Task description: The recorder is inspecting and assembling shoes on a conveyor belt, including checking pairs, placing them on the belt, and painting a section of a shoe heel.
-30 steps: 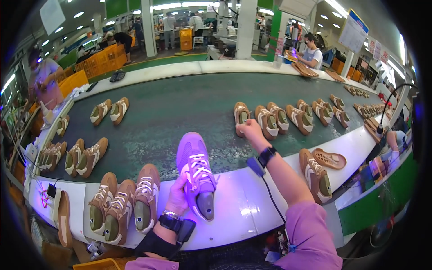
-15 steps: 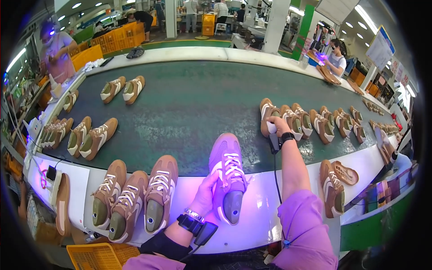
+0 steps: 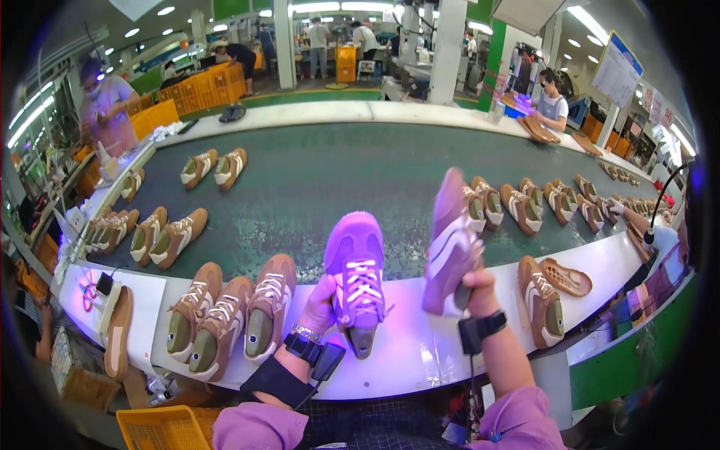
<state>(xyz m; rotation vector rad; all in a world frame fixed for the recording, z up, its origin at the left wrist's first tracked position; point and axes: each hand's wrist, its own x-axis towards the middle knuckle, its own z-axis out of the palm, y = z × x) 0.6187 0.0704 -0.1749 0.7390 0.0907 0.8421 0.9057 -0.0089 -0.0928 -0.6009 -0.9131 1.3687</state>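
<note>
My left hand (image 3: 321, 306) is closed on the side of a brown sneaker (image 3: 355, 289), which points away from me under purple light. White laces cross its tongue, and a dark green shoe last fills its heel opening. In my right hand (image 3: 480, 291), a second brown sneaker (image 3: 448, 259) with white stripes is gripped near the heel. That one is tilted on its side and smeared by motion, raised over the near edge of the belt. The two sneakers are apart.
Several sneakers (image 3: 270, 300) stand on the white ledge at left; another sneaker (image 3: 541, 307) and a loose sole (image 3: 566, 277) lie at right. More sneakers ride the dark green conveyor belt (image 3: 322, 180). Beyond it sit co-workers. A yellow crate (image 3: 161, 429) is low at left.
My right hand has lifted a sneaker off the belt and drawn it toward me. The sneaker in my left hand has shifted slightly left and away from me. A gloved hand now reaches in at far right.
</note>
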